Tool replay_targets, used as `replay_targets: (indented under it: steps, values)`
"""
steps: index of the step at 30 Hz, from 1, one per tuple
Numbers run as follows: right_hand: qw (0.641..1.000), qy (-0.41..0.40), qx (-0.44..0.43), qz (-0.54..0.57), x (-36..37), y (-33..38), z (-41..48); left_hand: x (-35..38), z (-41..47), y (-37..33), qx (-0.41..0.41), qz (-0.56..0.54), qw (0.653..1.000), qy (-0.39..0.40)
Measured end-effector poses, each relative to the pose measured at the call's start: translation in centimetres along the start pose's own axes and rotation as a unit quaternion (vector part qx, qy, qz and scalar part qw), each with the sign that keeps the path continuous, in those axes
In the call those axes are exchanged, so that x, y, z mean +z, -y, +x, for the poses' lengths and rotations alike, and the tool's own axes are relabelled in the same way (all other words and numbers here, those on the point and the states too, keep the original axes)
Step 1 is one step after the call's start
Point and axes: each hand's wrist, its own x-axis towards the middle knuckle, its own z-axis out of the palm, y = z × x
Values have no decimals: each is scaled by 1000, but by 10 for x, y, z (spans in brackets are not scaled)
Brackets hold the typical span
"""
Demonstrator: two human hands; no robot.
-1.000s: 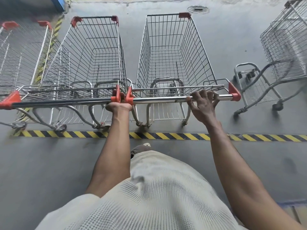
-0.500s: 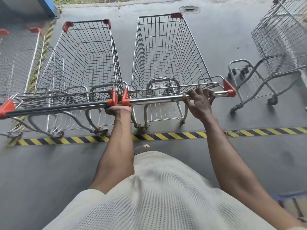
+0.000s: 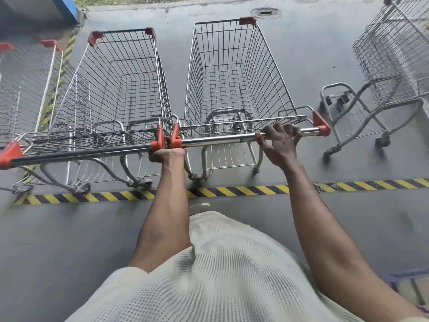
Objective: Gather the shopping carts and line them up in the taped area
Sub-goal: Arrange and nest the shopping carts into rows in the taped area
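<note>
Two shopping carts stand side by side on the grey floor point(image 3: 69, 228), both long axes running straight away from the person and their noses aimed at the far side of the floor, where a drain cover point(image 3: 265, 12) sits. The right cart point(image 3: 232, 77) and the middle cart point(image 3: 120, 84) are parallel, and their handles form one nearly continuous line across the view. Their rear wheels sit just beyond the black-and-yellow tape strip point(image 3: 232, 191) that crosses the floor in front of the person.

The left hand point(image 3: 167, 154) has its fingers curled around the red end caps point(image 3: 166, 141) where the two handles meet. The right hand point(image 3: 279, 145) grips the chrome handle point(image 3: 220, 141) of the right cart near its right end, fingers wrapped over the bar.

A third cart point(image 3: 21, 89) is cut off by the left edge of the view, pointing the same way as the other two and just beside the middle cart. More striped tape point(image 3: 67, 49) runs along the left side of the floor, partly seen through the wire baskets.

At the right, apart from the row, a stray cart point(image 3: 394, 54) stands skewed, its long axis slanting across the line of the others and its low frame toward the right cart. A blue post point(image 3: 67, 8) stands at the far left corner.
</note>
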Motion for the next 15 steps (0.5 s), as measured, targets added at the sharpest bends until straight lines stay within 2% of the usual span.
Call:
replay_targets:
  steps: [6,15]
  values:
    - [1000,11,8,23,-4,2,-1,-3,1,-3,-26,-17,999,-11]
    - [1000,-6,-5,0,-5,1,-4,-7,-8,-4,-27,-17,999,4]
